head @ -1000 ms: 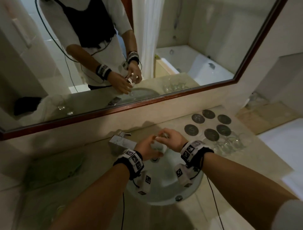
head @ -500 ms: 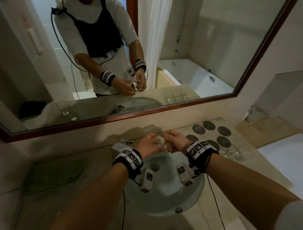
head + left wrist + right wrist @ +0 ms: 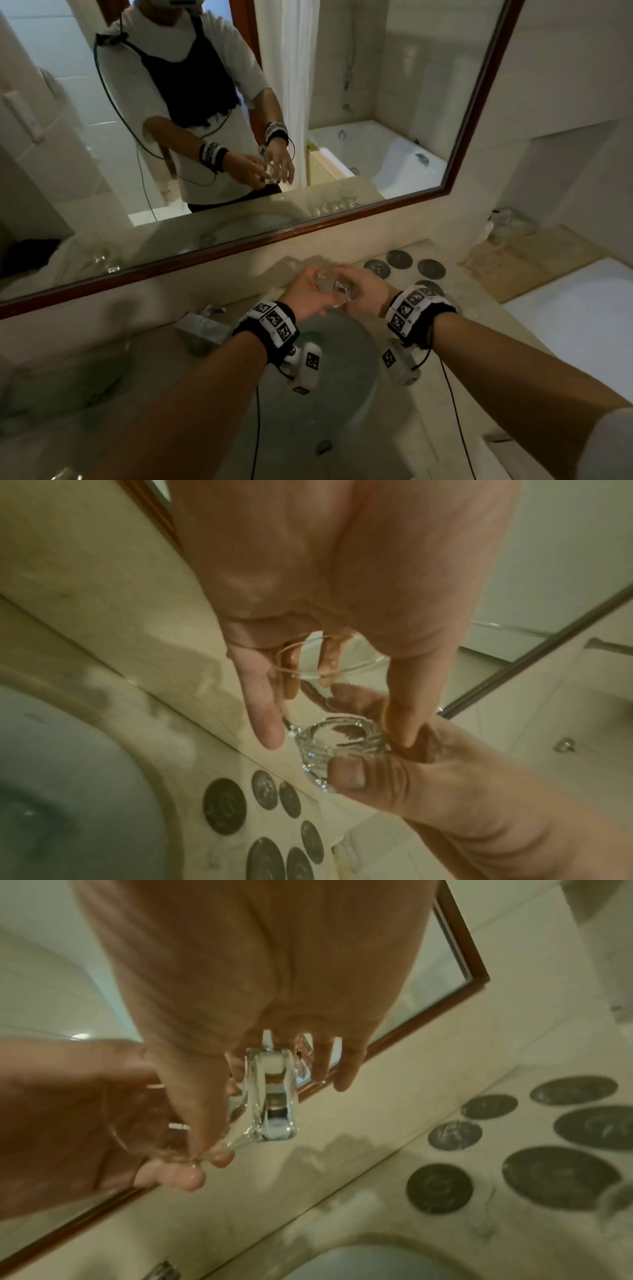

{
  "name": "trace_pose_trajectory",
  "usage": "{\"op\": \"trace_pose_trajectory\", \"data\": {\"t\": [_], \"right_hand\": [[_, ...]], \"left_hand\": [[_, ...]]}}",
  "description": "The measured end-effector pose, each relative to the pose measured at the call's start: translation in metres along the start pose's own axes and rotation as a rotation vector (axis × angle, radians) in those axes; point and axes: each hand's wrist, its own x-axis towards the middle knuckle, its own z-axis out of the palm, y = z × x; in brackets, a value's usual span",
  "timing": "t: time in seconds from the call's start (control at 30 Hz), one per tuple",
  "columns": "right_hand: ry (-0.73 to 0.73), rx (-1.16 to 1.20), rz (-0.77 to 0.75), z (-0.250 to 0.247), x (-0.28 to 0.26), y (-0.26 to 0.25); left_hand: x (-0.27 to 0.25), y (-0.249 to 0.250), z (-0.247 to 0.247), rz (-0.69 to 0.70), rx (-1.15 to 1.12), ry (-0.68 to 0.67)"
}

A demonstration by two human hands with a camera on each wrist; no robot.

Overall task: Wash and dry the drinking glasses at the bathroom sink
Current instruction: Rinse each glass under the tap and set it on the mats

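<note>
Glass (image 3: 334,287) held above sink (image 3: 342,394) rear rim, tilted; clear, thick ribbed base. Left hand (image 3: 308,294) fingers (image 3: 267,718) inside and around rim end; right hand (image 3: 368,291) fingers curled round base, thumb on edge. Both wet. Beige tabletop (image 3: 472,301) w/ dark round coasters (image 3: 397,258) to the right; mirror (image 3: 239,120) behind.

i hold one clear drinking glass (image 3: 334,287) on its side above the far rim of the sink (image 3: 346,404), its thick faceted base towards my right palm; more glasses (image 3: 445,310), blurred, perhaps stand right of the sink.
</note>
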Motion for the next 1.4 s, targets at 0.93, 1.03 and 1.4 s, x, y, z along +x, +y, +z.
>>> {"op": "trace_pose_trajectory", "data": {"t": [0.93,1.03,1.4], "right_hand": [[0.01,0.188,0.357,-0.104,-0.178,0.34],[-0.023,0.191,0.357,-0.091,-0.175,0.351],[-0.048,0.19,0.354,-0.071,-0.161,0.365]], "left_hand": [[0.095,0.024,0.385,-0.345,0.153,-0.049],[0.097,0.01,0.388,-0.43,0.115,-0.055],[0.099,-0.009,0.391,-0.501,0.134,-0.057]]}}
